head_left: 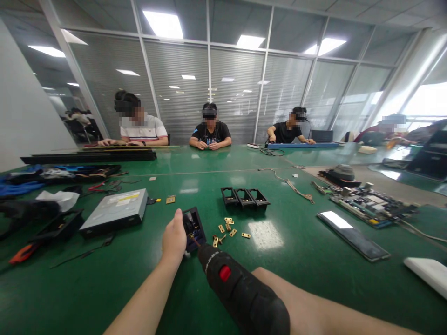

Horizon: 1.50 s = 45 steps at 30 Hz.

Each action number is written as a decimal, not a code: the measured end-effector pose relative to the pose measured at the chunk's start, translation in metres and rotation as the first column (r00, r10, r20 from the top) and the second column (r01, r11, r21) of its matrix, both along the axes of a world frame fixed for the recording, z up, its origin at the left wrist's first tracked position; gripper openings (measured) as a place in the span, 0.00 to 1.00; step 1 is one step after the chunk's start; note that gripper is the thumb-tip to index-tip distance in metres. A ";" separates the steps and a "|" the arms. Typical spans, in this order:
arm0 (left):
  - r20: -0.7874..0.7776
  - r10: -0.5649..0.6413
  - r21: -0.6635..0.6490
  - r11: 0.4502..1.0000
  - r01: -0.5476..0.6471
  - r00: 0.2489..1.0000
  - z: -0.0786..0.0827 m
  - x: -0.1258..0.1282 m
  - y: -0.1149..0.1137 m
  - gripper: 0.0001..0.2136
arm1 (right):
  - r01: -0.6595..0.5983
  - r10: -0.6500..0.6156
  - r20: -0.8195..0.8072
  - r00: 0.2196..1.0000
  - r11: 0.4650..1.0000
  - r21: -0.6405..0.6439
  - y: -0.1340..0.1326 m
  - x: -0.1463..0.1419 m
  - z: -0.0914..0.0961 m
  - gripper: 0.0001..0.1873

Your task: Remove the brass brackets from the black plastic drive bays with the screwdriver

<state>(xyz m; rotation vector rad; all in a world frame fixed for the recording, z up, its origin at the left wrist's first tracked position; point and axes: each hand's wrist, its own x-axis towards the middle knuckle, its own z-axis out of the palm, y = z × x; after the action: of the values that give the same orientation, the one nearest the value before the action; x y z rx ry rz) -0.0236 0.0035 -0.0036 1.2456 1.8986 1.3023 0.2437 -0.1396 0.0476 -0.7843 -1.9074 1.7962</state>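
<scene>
My left hand [174,236] is closed around a black plastic frame [195,222], thumb on its near left edge, tilted up from the table. A black cordless screwdriver [240,288] with a red button is in my right hand [267,277], whose fingers are mostly hidden behind the tool. Its bit points into the frame, at the lower inside edge; whether it sits on a screw I cannot tell. Just right of the frame lie several small brass plates [233,232] with two holes each, some loose screws among them. Behind them stands a row of three black frames [240,197].
A silver optical drive [115,211] lies at left, near an orange-handled tool [23,253]. To the right are a dark phone-like slab [352,235], circuit boards [373,204] and a white object [428,274]. Several people sit across the green table [139,288].
</scene>
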 end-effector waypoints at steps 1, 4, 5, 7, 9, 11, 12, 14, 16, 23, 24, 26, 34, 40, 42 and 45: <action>-0.001 0.000 0.006 1.000 0.000 1.000 0.000 0.000 0.000 0.40 | 0.000 0.000 0.005 1.000 1.000 0.004 0.000 0.000 0.002 0.22; -0.001 -0.006 0.015 1.000 0.006 1.000 0.000 0.000 -0.001 0.41 | -0.006 0.005 0.024 1.000 1.000 0.027 0.000 0.002 0.002 0.20; -0.002 -0.008 0.015 1.000 0.008 1.000 0.000 0.001 -0.002 0.41 | -0.009 0.008 0.029 1.000 0.999 0.034 0.001 0.003 0.000 0.20; -0.006 -0.004 0.007 1.000 0.004 1.000 0.001 0.001 -0.002 0.40 | -0.018 0.017 0.030 0.999 0.999 0.042 0.001 0.003 -0.003 0.20; -0.005 0.003 0.000 1.000 -0.003 1.000 0.002 0.001 -0.002 0.40 | -0.019 0.019 0.018 1.000 0.999 0.040 0.001 0.003 -0.006 0.20; -0.006 0.010 -0.003 1.000 -0.010 1.000 0.002 0.002 -0.002 0.39 | -0.013 0.013 0.006 1.000 0.999 0.036 0.000 0.003 -0.007 0.22; -0.006 0.014 -0.006 1.000 -0.014 1.000 0.003 0.002 -0.002 0.39 | -0.007 0.007 0.002 1.000 0.999 0.036 0.000 0.002 -0.006 0.22; -0.004 0.020 -0.013 1.000 -0.020 1.000 0.002 0.002 -0.001 0.39 | 0.003 -0.003 -0.001 1.000 0.999 0.036 0.000 0.002 -0.005 0.23; -0.001 0.022 -0.021 1.000 -0.022 1.000 0.001 0.001 0.000 0.38 | -0.001 0.001 -0.004 1.000 0.999 0.032 -0.001 0.001 -0.003 0.25; 0.003 0.023 -0.012 1.000 -0.023 1.000 -0.001 0.000 0.000 0.37 | 0.004 -0.004 -0.051 0.999 1.000 0.008 -0.002 0.000 -0.002 0.27; 0.001 0.025 -0.012 1.000 -0.025 1.000 -0.001 0.000 0.000 0.37 | 0.007 -0.007 -0.044 0.999 1.000 0.014 -0.003 0.001 -0.003 0.27; 0.001 0.026 -0.012 1.000 -0.026 1.000 -0.001 0.000 0.000 0.37 | 0.007 -0.006 -0.028 1.000 1.000 0.027 -0.003 0.001 -0.003 0.27; 0.001 0.008 0.002 1.000 -0.008 1.000 0.000 0.001 -0.003 0.38 | -0.012 0.014 -0.041 0.999 0.999 0.038 -0.003 0.000 -0.003 0.27; -0.009 0.011 0.009 1.000 -0.010 1.000 0.002 0.002 -0.004 0.38 | -0.017 0.018 -0.022 1.000 0.998 0.066 -0.002 0.001 -0.005 0.26; -0.007 0.007 0.007 1.000 -0.007 1.000 0.002 0.002 -0.004 0.38 | -0.005 0.007 -0.027 1.000 0.998 0.066 -0.003 0.001 -0.004 0.26; -0.007 0.005 0.000 1.000 -0.005 1.000 0.003 0.003 -0.004 0.38 | -0.001 0.006 -0.050 0.999 0.995 0.095 -0.003 0.000 -0.001 0.26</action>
<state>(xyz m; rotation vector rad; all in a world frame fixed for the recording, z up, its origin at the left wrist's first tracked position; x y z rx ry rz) -0.0210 -0.0005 -0.0011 1.2473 1.9081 1.3017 0.2432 -0.1427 0.0464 -0.6974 -1.9474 1.6972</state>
